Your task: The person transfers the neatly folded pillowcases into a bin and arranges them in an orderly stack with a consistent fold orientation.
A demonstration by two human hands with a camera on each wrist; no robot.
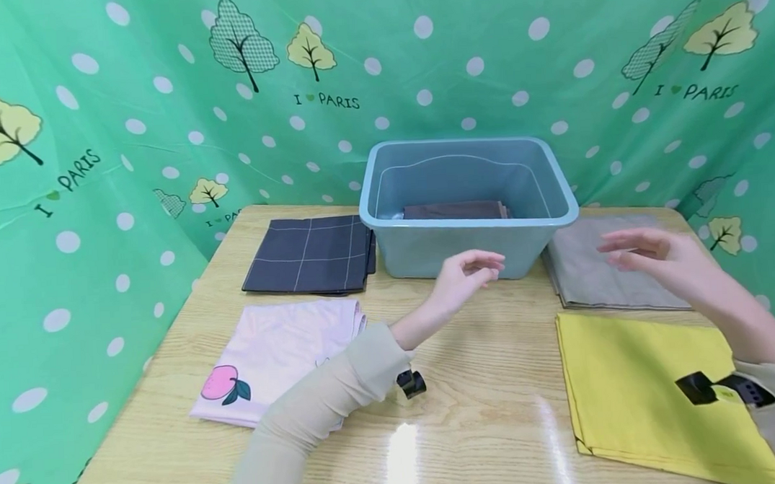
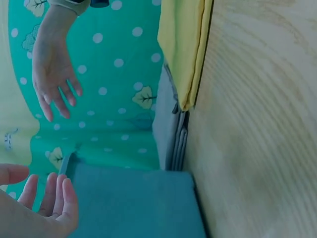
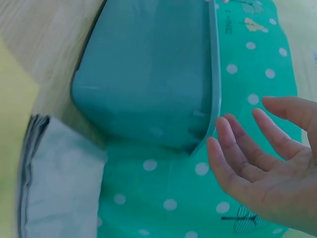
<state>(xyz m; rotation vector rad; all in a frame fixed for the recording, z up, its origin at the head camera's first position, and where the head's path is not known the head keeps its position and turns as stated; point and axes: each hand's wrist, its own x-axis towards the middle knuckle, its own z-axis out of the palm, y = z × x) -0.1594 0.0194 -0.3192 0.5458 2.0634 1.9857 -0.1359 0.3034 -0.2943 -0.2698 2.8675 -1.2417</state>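
Note:
In the head view my left hand (image 1: pixel 468 276) hovers in front of the blue plastic bin (image 1: pixel 439 243), fingers loosely bent and holding nothing. My right hand (image 1: pixel 650 252) hangs above the folded grey cloth (image 1: pixel 599 261), also with nothing in it; the right wrist view shows its relaxed fingers (image 3: pixel 242 158) spread beside the bin's rim. A folded dark brown cloth (image 1: pixel 454 210) lies inside the bin. Below my right forearm is a folded yellow cloth (image 1: pixel 654 389). A folded pink cloth (image 1: pixel 287 333) with a peach print lies left of my left forearm.
A folded dark checked cloth (image 1: pixel 306 256) lies left of the bin on the wooden table (image 1: pixel 484 382). Behind the table hangs a green dotted curtain (image 1: pixel 432 74), which also runs along both sides.

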